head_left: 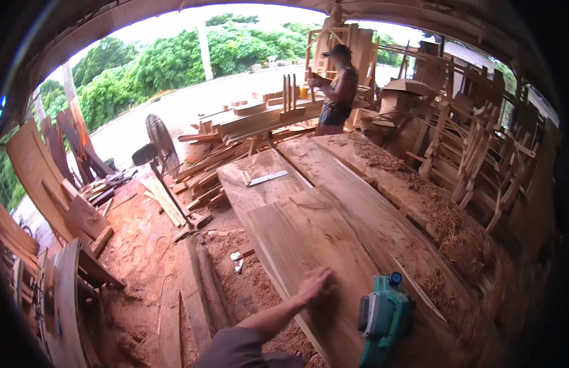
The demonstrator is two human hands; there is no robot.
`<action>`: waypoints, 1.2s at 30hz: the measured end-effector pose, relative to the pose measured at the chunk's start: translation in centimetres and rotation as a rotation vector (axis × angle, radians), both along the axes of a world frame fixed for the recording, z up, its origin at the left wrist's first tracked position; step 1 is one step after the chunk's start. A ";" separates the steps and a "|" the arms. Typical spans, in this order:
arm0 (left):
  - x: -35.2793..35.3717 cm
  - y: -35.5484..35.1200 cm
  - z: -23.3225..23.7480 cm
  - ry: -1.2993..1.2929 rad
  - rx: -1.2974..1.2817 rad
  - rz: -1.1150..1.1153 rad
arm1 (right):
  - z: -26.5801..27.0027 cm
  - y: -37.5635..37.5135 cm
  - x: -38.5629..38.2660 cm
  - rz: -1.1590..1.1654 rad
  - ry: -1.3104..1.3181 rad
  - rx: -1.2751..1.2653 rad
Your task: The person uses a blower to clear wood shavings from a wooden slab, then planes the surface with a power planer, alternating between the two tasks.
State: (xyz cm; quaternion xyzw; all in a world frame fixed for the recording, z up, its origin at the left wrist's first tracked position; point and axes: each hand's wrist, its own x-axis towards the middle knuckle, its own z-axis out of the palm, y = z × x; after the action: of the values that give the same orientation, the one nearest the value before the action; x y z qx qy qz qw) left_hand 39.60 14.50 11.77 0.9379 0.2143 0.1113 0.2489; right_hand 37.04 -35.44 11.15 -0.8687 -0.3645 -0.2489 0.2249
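Observation:
My left hand (315, 286) reaches out from a grey sleeve and rests on a broad wooden board (290, 230). It looks palm down, fingers lying on the wood and somewhat blurred, with nothing visible in them. Right of it, on the same board, stands a teal electric hand planer (385, 319) with a dark blue knob on top. The planer and my left hand are apart. Toward the board's far end lies a metal try square (266, 178) with a wooden stock. My right hand is out of view.
Wood shavings (462, 245) cover the long bench on the right. A person (339, 89) stands beyond the boards at a stack of timber (266, 119). A pedestal fan (161, 140) stands at the left. Planks (186, 294) and sawdust lie on the floor.

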 end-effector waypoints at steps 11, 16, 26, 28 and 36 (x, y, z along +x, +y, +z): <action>-2.0 3.5 3.4 0.190 0.103 0.420 | 0.1 1.3 -0.8 -0.103 0.045 0.156; -3.3 6.7 -1.5 0.016 0.339 0.247 | 4.7 3.6 -2.7 -0.256 0.122 0.098; -1.3 1.7 5.7 0.246 0.152 0.449 | 2.2 2.7 -2.1 -0.281 0.133 0.183; -1.4 3.1 3.6 0.202 0.126 0.450 | 2.9 2.7 -2.4 -0.268 0.156 0.138; -1.9 3.1 3.4 0.131 0.066 0.409 | 2.5 2.3 -2.3 -0.228 0.161 0.134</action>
State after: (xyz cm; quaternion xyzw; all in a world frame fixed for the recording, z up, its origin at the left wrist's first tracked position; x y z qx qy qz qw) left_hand 37.74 17.61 15.22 0.8877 0.4122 0.1053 0.1757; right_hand 34.70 -33.10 13.70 -0.9046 -0.2268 -0.2263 0.2813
